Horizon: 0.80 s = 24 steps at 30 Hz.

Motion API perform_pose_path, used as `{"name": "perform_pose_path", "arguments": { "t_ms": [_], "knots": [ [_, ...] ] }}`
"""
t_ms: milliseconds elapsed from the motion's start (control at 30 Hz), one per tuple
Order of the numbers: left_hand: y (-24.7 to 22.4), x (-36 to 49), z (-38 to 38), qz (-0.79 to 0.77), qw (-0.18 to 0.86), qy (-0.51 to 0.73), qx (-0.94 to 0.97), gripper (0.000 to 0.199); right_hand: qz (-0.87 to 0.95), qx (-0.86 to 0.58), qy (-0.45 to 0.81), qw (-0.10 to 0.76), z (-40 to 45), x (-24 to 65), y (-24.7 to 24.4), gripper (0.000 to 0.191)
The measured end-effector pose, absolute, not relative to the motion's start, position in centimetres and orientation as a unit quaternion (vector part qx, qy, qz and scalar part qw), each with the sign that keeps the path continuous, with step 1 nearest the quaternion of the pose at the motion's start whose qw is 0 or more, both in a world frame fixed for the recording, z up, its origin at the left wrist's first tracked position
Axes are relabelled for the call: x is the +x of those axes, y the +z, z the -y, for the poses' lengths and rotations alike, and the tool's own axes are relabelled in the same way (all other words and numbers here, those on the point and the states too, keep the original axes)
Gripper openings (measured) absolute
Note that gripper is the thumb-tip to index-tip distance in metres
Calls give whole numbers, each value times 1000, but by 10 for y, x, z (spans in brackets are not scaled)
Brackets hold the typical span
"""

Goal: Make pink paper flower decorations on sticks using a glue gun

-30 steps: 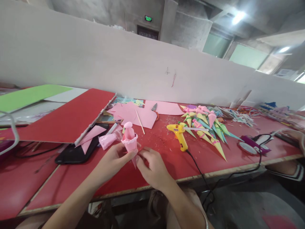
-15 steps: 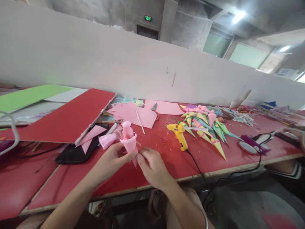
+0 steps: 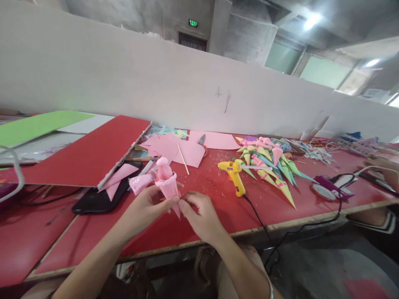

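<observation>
A pink foam cone [image 3: 168, 186] with a scalloped rim is held just above the front part of the table, its tip pointing down. A rounded pink piece [image 3: 163, 165] stands up out of its mouth. My left hand [image 3: 152, 206] is closed around the cone's side, thumb in front and the other fingers partly hidden behind it. On the other side, my right hand [image 3: 201, 214] is closed, with thumb and fingertips pinching the cone's lower edge. Just behind my left hand lies a pink lump in clear plastic [image 3: 141, 182].
A yellow glue gun [image 3: 233, 176] and a pile of coloured cones [image 3: 268, 160] lie to the right. Pink foam sheets [image 3: 196, 153], scissors [image 3: 204, 145] and a stick [image 3: 183, 158] lie behind. A black phone-like slab [image 3: 99, 200] and a red board [image 3: 93, 153] are left.
The cone has tilted slightly to the left at its top, and its tip has shifted a little right. Both hands keep their hold, nearly in place.
</observation>
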<state>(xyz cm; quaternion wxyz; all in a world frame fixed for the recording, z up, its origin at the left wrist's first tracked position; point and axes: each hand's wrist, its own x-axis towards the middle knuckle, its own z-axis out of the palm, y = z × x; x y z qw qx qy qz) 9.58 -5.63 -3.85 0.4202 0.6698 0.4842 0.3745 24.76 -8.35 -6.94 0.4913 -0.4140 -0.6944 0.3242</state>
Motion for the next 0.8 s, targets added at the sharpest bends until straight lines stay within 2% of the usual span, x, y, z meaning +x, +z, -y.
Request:
{"name": "perform_pose_path", "arguments": {
  "t_ms": [333,533,800],
  "knots": [
    [-35,94,57,-465,440,375,670,23,666,-390,385,507,84,247,-67,30],
    [-36,91,57,-443,444,370,686,21,645,-388,419,508,84,246,-69,21],
    [-36,92,57,-461,422,375,685,22,675,-376,386,504,85,247,-67,27]
  ]
}}
